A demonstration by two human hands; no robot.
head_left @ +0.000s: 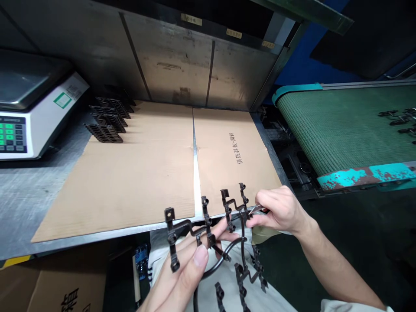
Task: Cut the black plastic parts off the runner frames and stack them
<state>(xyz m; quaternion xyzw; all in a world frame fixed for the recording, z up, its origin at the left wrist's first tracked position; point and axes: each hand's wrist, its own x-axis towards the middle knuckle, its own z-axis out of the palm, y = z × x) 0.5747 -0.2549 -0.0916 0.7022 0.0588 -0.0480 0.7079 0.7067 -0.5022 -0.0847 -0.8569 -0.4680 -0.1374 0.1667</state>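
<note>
My left hand [186, 266] is closed on a black plastic moulding frame [224, 257], a curved runner with several clip-like parts branching off it. It hangs over the table's front edge and my lap. My right hand [279, 210] grips a small metal tool [258, 209], mostly hidden by the fingers; its kind I cannot make out. The tool's tip is at the branch that carries the upper right parts [228, 210], touching or very close. The thumb of my left hand lies along the lower left of the frame.
Cardboard sheets [146, 173] cover the metal table. Several rows of black parts [107, 132] stand at its left, beside a weighing scale [55, 112]. To the right runs a green conveyor belt [338, 125] carrying more black mouldings [404, 117]. A cardboard box [55, 281] sits below left.
</note>
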